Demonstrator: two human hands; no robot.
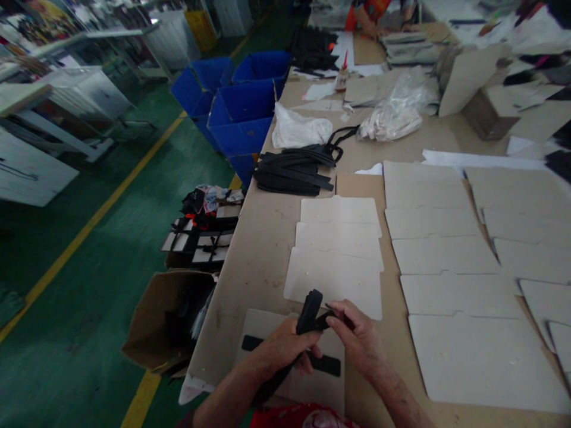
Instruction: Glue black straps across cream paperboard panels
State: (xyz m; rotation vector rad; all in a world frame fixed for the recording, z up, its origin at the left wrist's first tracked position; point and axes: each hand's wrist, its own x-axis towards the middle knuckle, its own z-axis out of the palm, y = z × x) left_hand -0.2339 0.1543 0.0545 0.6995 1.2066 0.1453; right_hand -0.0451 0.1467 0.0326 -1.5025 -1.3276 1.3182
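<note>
A bundle of black strips [309, 309] is gripped in my left hand [289, 342], its top end sticking up above the fingers. My right hand [357, 339] pinches the end of one black strip [324, 321] that leads off the bundle to the right. Beneath both hands lies a grey-beige board [256, 321] at the table's near edge. A black band [328, 364] runs across that board, partly covered by my left hand. Just beyond, three overlapping boards [334, 276] lie in a column.
More boards [482, 351] overlap in columns on the right. A pile of black strips [294, 170], a white bag [301, 128] and a clear plastic bag [397, 107] lie farther up the table [263, 238]. Blue bins [243, 113] and a cardboard box [147, 321] stand left. A co-worker's hands [368, 24] show at the far end.
</note>
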